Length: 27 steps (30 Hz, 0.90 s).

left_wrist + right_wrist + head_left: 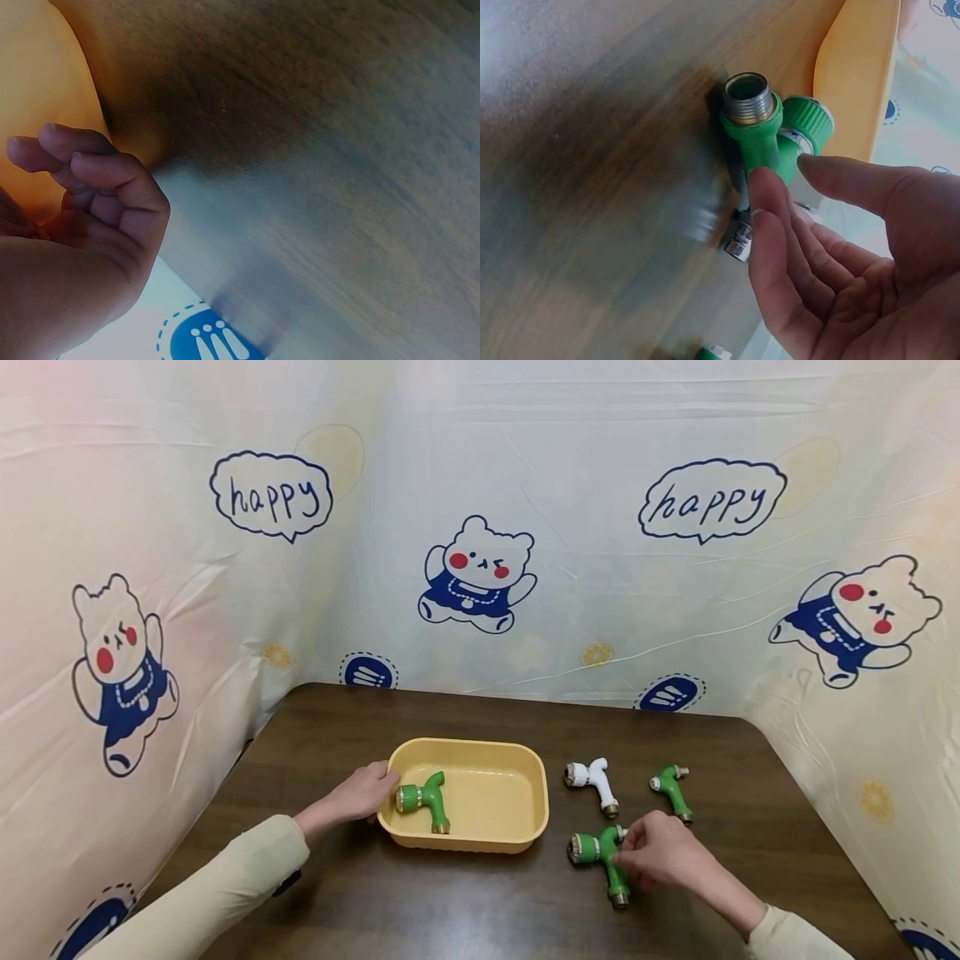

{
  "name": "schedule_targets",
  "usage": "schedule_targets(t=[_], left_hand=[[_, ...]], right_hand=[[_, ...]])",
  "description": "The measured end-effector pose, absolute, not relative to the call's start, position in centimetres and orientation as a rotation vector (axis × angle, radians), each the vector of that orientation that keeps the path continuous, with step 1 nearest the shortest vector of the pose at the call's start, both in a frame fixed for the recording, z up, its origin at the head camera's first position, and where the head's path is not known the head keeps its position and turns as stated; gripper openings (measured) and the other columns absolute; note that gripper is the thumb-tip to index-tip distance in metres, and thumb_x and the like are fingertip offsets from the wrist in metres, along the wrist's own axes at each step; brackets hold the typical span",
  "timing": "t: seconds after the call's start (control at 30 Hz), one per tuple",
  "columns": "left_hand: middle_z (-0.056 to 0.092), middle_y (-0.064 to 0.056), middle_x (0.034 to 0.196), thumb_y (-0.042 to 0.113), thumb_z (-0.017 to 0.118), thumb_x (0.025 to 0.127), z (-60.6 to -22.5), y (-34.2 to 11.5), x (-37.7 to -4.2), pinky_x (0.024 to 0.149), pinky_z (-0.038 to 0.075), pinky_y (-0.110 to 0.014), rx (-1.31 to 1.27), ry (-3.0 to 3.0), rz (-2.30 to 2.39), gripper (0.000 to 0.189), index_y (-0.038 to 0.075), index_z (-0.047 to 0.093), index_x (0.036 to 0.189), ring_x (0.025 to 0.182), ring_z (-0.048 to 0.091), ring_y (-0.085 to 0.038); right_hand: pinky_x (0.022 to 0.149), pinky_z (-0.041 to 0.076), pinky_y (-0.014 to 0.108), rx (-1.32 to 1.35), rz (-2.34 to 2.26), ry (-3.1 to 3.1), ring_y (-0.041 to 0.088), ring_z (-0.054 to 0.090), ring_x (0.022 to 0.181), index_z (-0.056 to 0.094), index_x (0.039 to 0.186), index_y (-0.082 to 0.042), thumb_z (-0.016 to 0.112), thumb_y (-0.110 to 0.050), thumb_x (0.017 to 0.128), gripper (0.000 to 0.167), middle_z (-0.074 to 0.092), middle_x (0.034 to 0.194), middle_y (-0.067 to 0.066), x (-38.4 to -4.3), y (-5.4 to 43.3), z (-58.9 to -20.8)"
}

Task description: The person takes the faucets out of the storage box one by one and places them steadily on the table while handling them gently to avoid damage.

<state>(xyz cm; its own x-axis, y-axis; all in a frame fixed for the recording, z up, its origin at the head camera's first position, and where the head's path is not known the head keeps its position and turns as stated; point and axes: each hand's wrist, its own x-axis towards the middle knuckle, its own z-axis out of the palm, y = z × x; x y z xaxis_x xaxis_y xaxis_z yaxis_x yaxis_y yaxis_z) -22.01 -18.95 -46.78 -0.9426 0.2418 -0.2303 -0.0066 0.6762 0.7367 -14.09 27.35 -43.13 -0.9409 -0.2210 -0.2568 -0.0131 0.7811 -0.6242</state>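
Observation:
My left hand (365, 792) holds the left rim of a yellow plastic basin (480, 841), its thumb over the edge; curled fingers (112, 172) show beside the basin wall in the left wrist view. Inside the basin lies a green tap (433, 800). To the right of the basin, my right hand (663, 850) is at another green tap (611, 857) with a ribbed green end and a threaded metal outlet. In the right wrist view, thumb and fingers (769, 247) lie on either side of that tap's body (761, 146).
Beyond my right hand lie a white tap (598, 783) and a smaller green tap (672, 791). All stand on a dark wooden table (337, 727). A printed cloth (570, 635) hangs around the table's back and sides.

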Motion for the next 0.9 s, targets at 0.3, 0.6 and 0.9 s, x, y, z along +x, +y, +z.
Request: schedule_targets(t=[0.3, 0.6, 0.9], left_hand=[[0.06, -0.011, 0.065, 0.018, 0.036, 0.11, -46.5, -19.0, -21.8, 0.043, 0.045, -0.029, 0.202, 2.571, 1.159, 0.035, -0.007, 0.055, 0.122, 0.046, 0.054, -0.017], [0.061, -0.01, 0.066, 0.018, 0.035, 0.111, -46.3, -18.6, -21.8, 0.043, 0.044, -0.028, 0.166, 2.587, 1.129, 0.036, -0.007, 0.055, 0.128, 0.045, 0.051, -0.015], [0.06, -0.011, 0.066, 0.018, 0.035, 0.111, -46.6, -18.7, -21.7, 0.043, 0.044, -0.028, 0.148, 2.586, 1.13, 0.036, -0.006, 0.054, 0.131, 0.045, 0.051, -0.015]], right_hand=[[0.048, 0.051, 0.034, -0.217, -0.858, 2.723, 0.019, 0.064, 0.049, 0.07, 0.073, -0.009, 0.085, -0.018, 0.087, 0.022, 0.065, 0.06, 0.002, -14.5, 27.4, -42.2], [0.052, 0.049, 0.034, -0.247, -0.778, 2.773, 0.015, 0.061, 0.053, 0.07, 0.074, -0.011, 0.084, -0.015, 0.088, 0.02, 0.063, 0.061, -0.002, -15.0, 27.1, -40.9], [0.054, 0.048, 0.035, -0.292, -0.764, 2.801, 0.017, 0.063, 0.052, 0.07, 0.073, -0.011, 0.082, -0.015, 0.088, 0.02, 0.063, 0.057, 0.0, -15.3, 26.6, -40.0]])
